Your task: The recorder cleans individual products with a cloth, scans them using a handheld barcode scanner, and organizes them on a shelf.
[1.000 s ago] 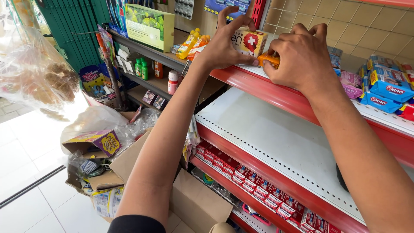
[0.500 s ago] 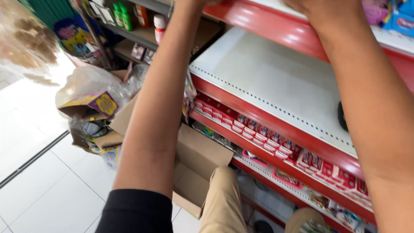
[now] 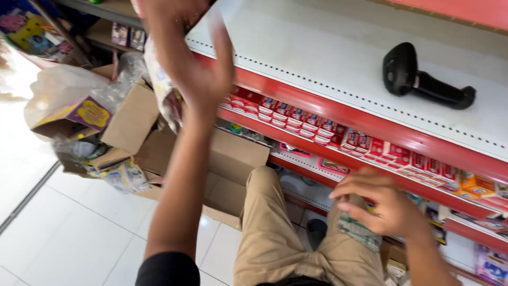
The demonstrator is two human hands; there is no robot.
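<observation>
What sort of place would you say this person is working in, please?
Most likely a small retail shop: red-edged shelving holds rows of small red packets, a black handheld barcode scanner lies on the white shelf, and opened cardboard boxes stand on the tiled floor.

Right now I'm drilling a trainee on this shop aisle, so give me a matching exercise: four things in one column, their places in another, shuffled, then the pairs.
Things:
1. black barcode scanner
2. right hand
3. open cardboard box
4. small red packets

Places:
A. on the floor beside the person's knee
B. lined along the red shelf edge
C. lying on the white perforated shelf
D. low by the thigh, at a crumpled wrapper

Pairs: 1-C, 2-D, 3-A, 4-B
</observation>
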